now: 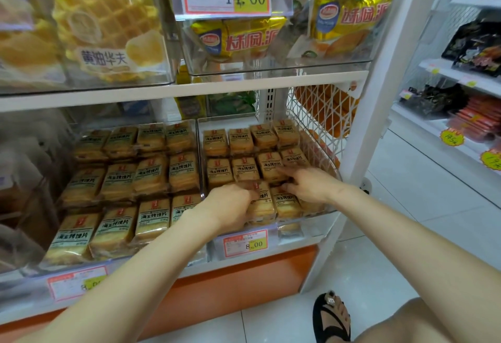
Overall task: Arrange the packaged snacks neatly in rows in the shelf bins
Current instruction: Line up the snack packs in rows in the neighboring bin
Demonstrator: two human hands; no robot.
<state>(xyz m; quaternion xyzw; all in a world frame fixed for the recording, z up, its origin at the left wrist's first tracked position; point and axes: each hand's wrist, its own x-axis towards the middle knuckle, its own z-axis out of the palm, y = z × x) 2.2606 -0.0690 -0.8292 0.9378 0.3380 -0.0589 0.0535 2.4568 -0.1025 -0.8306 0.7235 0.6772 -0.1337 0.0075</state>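
As far as I could tell, this job was nearly wrapped up; the left bin point(108, 118) had its snack packs point(151, 172) lined up in three tidy rows, and the right bin point(230, 120) had its back two rows squared off too; only the front row there looked unfinished. The left hand point(230, 207) was curled over a front-row pack point(262, 201), holding it near the bin's front edge; the right hand point(310, 183) lay loose with fingers spread on the packs just beside it, gripping nothing. Another pack point(288, 227) showed lower down behind the clear front, next to the price tag point(245, 242); maybe a bottom layer, couldn't tell. My guess was: seat that held pack, straighten its neighbours, done.
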